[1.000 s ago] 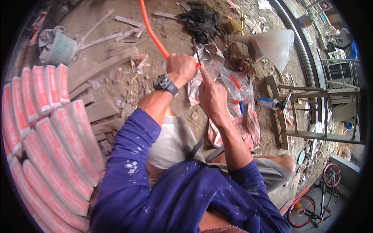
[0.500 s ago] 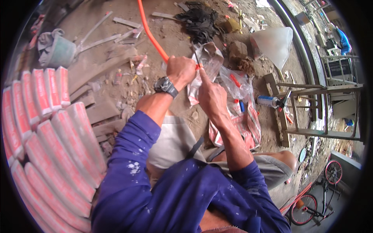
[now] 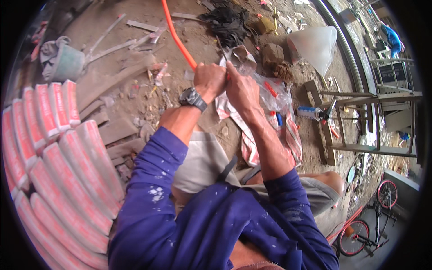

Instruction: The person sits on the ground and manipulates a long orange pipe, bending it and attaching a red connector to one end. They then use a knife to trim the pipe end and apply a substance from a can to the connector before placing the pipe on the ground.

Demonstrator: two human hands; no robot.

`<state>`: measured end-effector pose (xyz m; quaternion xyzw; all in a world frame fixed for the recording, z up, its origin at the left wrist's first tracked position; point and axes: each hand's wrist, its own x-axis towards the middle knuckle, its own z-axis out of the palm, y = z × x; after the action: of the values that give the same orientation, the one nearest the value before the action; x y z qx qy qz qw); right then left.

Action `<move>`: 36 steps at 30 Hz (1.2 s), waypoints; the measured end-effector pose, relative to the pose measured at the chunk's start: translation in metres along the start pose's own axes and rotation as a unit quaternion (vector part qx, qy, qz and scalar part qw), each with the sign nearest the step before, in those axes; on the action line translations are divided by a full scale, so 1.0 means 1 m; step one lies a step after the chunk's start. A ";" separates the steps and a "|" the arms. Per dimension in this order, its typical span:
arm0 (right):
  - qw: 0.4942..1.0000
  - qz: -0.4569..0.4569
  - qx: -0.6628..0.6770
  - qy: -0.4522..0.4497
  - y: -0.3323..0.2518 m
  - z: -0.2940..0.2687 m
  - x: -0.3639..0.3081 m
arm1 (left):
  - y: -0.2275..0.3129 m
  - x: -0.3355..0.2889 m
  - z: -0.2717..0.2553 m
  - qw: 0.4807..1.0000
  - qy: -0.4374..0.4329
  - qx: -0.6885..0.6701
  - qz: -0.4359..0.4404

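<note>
An orange plastic pipe [image 3: 176,38] runs down from the top edge into my left hand [image 3: 209,80], whose fingers are wrapped round it close to its end. My right hand [image 3: 243,92] is closed against the left one, its index finger stretched along a thin dark blade [image 3: 221,47] that points away from me. The blade lies at the pipe's end; its handle is hidden inside the right hand. Just beyond and below the hands are a crumpled printed sack [image 3: 249,148] and a clear plastic bag [image 3: 282,100] with red and blue bits in it.
Stacked red-and-white sacks [image 3: 74,175] fill the left side. A bucket [image 3: 69,62] with a cloth stands behind them. On the right are a spray can [image 3: 309,112], a wooden frame [image 3: 373,147] and a bicycle [image 3: 360,238]. Black cloth [image 3: 226,22] and rubble lie ahead.
My right hand has moved slightly away from me and to the left, up against the left hand. The blade has slid forward with it. My left hand keeps its hold on the pipe.
</note>
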<state>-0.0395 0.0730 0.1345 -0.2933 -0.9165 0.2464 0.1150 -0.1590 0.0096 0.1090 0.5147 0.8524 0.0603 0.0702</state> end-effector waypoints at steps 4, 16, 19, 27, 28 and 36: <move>0.998 0.008 -0.038 -0.040 -0.004 -0.004 -0.055 | -0.014 -0.002 0.005 1.000 0.002 -0.009 0.000; 0.997 0.008 -0.082 -0.011 0.005 -0.008 -0.038 | 0.000 0.020 0.009 0.999 0.025 -0.041 0.001; 0.997 0.002 -0.072 -0.021 0.009 -0.018 -0.037 | 0.006 0.020 0.014 0.998 0.019 -0.053 0.001; 0.996 0.073 0.020 -0.037 0.028 -0.012 -0.046 | 0.014 0.020 0.017 0.996 -0.040 -0.077 -0.003; 0.995 0.086 0.049 -0.025 0.026 -0.011 -0.047 | 0.014 0.020 0.021 0.996 -0.047 -0.080 -0.003; 0.997 0.060 -0.039 -0.017 0.022 0.000 -0.052 | 0.014 0.020 0.026 0.994 -0.070 -0.080 -0.014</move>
<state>0.0132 0.0577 0.1198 -0.3476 -0.9080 0.2221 0.0730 -0.1511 0.0342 0.0848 0.4986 0.8449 0.0910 0.1709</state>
